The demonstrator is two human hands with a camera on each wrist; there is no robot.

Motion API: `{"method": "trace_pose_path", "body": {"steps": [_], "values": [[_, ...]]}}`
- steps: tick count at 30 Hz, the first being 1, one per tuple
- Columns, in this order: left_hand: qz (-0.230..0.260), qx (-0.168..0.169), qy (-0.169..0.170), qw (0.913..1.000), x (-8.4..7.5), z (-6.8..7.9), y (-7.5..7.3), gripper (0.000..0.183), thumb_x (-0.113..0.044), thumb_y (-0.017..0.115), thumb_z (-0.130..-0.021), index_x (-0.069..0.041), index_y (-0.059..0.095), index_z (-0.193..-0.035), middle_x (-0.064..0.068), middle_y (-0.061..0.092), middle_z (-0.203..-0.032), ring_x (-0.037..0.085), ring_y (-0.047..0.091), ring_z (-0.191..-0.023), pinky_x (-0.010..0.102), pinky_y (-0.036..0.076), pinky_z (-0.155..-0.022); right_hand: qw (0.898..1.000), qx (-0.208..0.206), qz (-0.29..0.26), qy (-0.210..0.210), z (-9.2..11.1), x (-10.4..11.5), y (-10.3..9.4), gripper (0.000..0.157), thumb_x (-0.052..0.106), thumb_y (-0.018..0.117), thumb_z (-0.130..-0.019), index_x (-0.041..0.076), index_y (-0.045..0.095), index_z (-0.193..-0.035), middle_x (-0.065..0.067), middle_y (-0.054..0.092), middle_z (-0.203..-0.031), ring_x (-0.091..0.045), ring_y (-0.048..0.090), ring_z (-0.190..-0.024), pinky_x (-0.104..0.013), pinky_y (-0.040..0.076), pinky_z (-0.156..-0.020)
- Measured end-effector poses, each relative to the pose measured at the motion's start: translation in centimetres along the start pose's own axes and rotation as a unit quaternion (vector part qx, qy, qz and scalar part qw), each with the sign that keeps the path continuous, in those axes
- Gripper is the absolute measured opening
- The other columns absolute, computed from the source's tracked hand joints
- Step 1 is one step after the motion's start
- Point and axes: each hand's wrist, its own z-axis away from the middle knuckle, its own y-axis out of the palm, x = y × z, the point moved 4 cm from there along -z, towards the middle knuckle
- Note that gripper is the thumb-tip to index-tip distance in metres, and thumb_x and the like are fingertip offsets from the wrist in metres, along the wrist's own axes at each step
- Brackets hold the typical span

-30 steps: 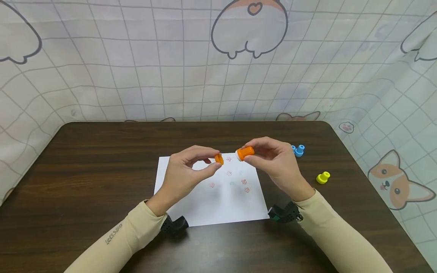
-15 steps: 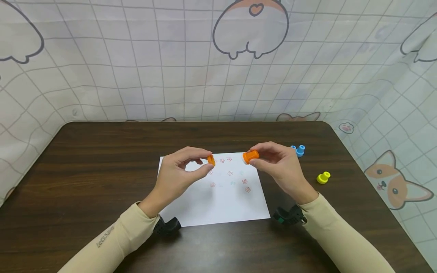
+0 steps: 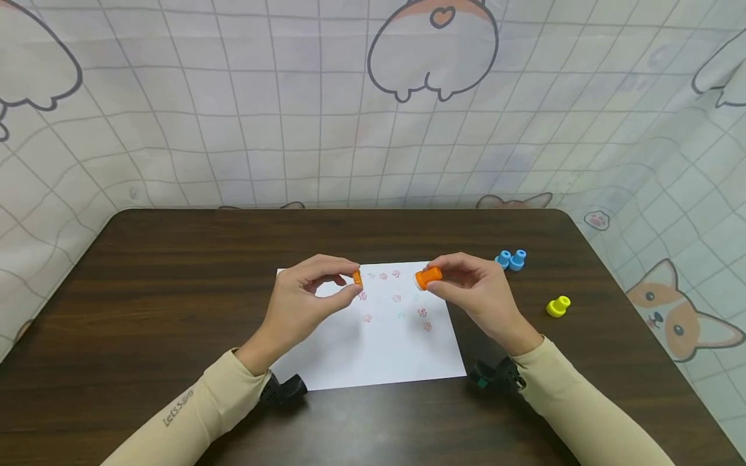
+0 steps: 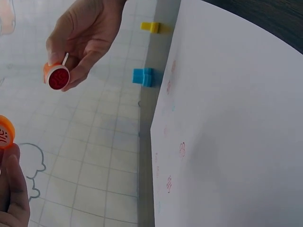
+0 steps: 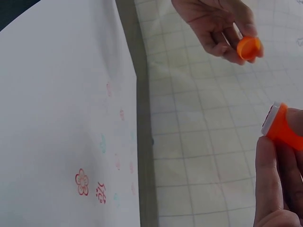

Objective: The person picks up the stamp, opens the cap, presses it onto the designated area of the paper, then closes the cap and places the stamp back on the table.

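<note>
My left hand (image 3: 300, 294) pinches a small orange stamp cap (image 3: 358, 278) between thumb and fingers; its hollow inside (image 5: 250, 47) shows in the right wrist view. Across from it, my right hand (image 3: 480, 291) holds an orange self-inking stamp (image 3: 430, 276) by its body. The stamp's round red face (image 4: 58, 79) is uncovered in the left wrist view. Cap and stamp are apart, both held above a white sheet of paper (image 3: 379, 356). Red flower and character prints and fainter blue-green marks are on the paper's upper part.
Two blue stamps (image 3: 517, 260) stand side by side behind my right hand on the dark wooden table (image 3: 146, 323). A yellow stamp (image 3: 557, 307) stands nearer the right edge. A white gridded cloth (image 3: 233, 129) with cartoon dogs hangs behind the table.
The hands have drawn apart: the left hand with the cap shifted left, the right hand with the stamp right and slightly lower. Both grips persist.
</note>
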Motion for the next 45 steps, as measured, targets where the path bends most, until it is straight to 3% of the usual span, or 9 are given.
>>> {"method": "trace_pose_path", "body": {"steps": [6,11,17,22,38,45], "values": [[0.027,0.002,-0.016,0.9995,0.6,0.3,0.1,0.029,0.012,0.08,-0.08,0.002,0.077,-0.107,0.018,0.073,-0.11,0.012,0.073,-0.094,0.033,0.064,-0.092,1.0,0.007,-0.004,0.006,0.0,-0.7,0.1,0.031,0.002,0.079,-0.089,-0.004,0.07,-0.118,0.013,0.074,-0.108,-0.011,0.075,-0.095,-0.023,0.063,-0.089],[0.02,0.0,-0.062,0.9979,1.4,0.5,0.1,0.027,0.007,0.08,-0.082,-0.001,0.078,-0.108,0.015,0.073,-0.111,0.016,0.076,-0.094,0.033,0.064,-0.092,1.0,0.016,0.005,0.015,0.0,-1.4,0.2,0.03,0.003,0.08,-0.088,-0.001,0.072,-0.117,0.012,0.075,-0.107,-0.013,0.075,-0.094,-0.022,0.063,-0.088],[-0.009,-0.007,-0.139,0.9902,2.6,0.8,0.0,0.025,-0.001,0.082,-0.084,-0.009,0.079,-0.108,0.011,0.076,-0.113,0.013,0.077,-0.094,0.027,0.064,-0.089,0.998,0.044,0.026,0.034,-0.1,-2.4,0.4,0.026,0.006,0.08,-0.088,0.004,0.075,-0.114,-0.008,0.076,-0.114,-0.017,0.076,-0.096,-0.023,0.063,-0.087],[-0.008,-0.009,-0.166,0.986,3.0,0.8,0.1,0.026,-0.004,0.082,-0.084,-0.009,0.078,-0.109,0.012,0.077,-0.114,0.005,0.074,-0.096,0.026,0.063,-0.09,0.996,0.064,0.047,0.04,-0.2,-2.9,0.6,0.025,0.006,0.08,-0.088,0.007,0.076,-0.113,-0.015,0.074,-0.118,-0.015,0.074,-0.101,-0.022,0.063,-0.089],[-0.018,-0.002,-0.174,0.9846,3.5,0.9,0.1,0.027,-0.007,0.083,-0.084,-0.011,0.078,-0.11,0.009,0.077,-0.115,0.006,0.074,-0.096,0.024,0.063,-0.09,0.989,0.11,0.083,0.058,-0.3,-4.1,0.9,0.025,0.008,0.082,-0.087,0.01,0.077,-0.111,-0.012,0.076,-0.116,-0.021,0.074,-0.103,-0.023,0.063,-0.088],[-0.021,0.001,-0.18,0.9834,3.8,1.0,0.2,0.027,-0.006,0.082,-0.085,-0.01,0.078,-0.111,0.013,0.076,-0.117,0.007,0.075,-0.096,0.024,0.063,-0.091,0.984,0.134,0.107,0.046,-0.1,-4.5,1.6,0.025,0.006,0.082,-0.086,0.012,0.078,-0.11,-0.009,0.078,-0.113,-0.021,0.073,-0.104,-0.026,0.063,-0.091]]}}
